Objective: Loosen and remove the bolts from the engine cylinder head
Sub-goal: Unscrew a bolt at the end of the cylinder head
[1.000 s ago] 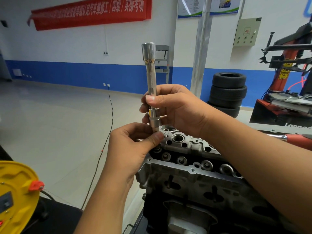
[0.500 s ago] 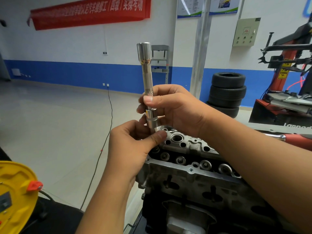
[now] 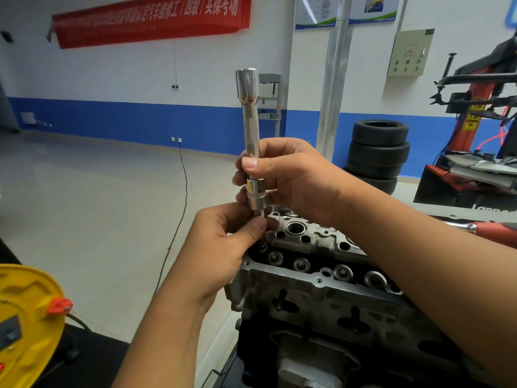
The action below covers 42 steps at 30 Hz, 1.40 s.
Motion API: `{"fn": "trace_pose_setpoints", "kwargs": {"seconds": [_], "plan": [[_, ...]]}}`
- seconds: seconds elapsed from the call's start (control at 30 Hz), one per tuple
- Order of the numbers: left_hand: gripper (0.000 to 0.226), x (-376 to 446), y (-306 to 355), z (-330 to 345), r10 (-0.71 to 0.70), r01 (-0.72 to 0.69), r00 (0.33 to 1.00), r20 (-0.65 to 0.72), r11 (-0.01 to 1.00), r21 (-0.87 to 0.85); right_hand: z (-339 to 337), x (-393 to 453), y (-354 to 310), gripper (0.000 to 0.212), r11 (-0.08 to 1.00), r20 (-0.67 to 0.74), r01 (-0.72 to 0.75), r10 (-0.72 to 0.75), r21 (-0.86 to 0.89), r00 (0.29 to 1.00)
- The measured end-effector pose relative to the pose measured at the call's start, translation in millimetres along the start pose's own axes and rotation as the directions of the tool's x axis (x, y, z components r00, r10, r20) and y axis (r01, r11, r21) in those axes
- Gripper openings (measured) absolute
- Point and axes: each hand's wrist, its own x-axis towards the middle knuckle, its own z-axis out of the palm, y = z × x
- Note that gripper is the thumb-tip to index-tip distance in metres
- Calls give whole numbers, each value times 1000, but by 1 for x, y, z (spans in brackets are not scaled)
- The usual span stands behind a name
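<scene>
Cylinder head [image 3: 321, 278] | bare grey metal | round valve recesses in row

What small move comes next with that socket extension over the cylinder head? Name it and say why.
Probably lift the socket extension straight up, guiding the bolt out. The right hand holds it upright above the near corner of the cylinder head, and the left hand pinches a thin shank just under the socket, so the bolt seems loose already, though its lower end is hidden.
</scene>
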Motion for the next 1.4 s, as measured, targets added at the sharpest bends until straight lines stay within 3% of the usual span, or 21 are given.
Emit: {"fn": "trace_pose_setpoints", "kwargs": {"seconds": [0.07,0.2,0.37,0.53,0.63,0.7,0.87,0.93,1.07,1.17,1.27,1.33,1.4], "plan": [[24,1,-2,0,5,-4,1000,-23,1000,22,0,0,0,16,1000,1,1,-1,3,1000],[16,2,0,7,61,-64,979,-195,998,-11,1,0,1,16,1000,7,1,-1,-5,1000],[13,1,0,-2,35,-35,999,-3,997,-74,1,0,1,17,1000,2,-3,3,3,1000],[22,4,-5,3,81,-82,977,-198,997,3,1,1,2,18,1000,8,-5,5,5,1000],[18,4,-5,-1,62,-63,993,-102,998,-8,0,1,2,19,1000,3,-4,4,-3,1000],[29,3,-4,-2,33,-34,999,-29,999,-31,0,1,1,19,1000,2,-3,3,-2,1000],[43,2,-1,6,56,-62,981,-184,998,-28,0,1,2,18,1000,-1,-7,7,10,1000],[35,2,-1,5,53,-56,984,-172,998,-11,0,1,2,18,1000,-5,-5,5,7,1000],[22,1,0,-1,-7,7,1000,-8,1000,-4,0,0,2,20,1000,-8,-3,3,2,1000],[16,1,2,5,58,-52,987,-147,998,43,1,0,3,21,1000,0,0,0,-4,1000],[36,1,4,6,65,-51,967,-245,997,62,0,-1,3,19,1000,-9,-1,1,-9,1000],[31,2,4,4,32,-24,989,-141,998,55,0,-1,2,20,1000,-13,4,-4,-20,1000],[10,2,4,2,-13,13,1000,-12,1000,-10,0,-1,2,21,1000,-14,5,-5,-24,1000]]}}
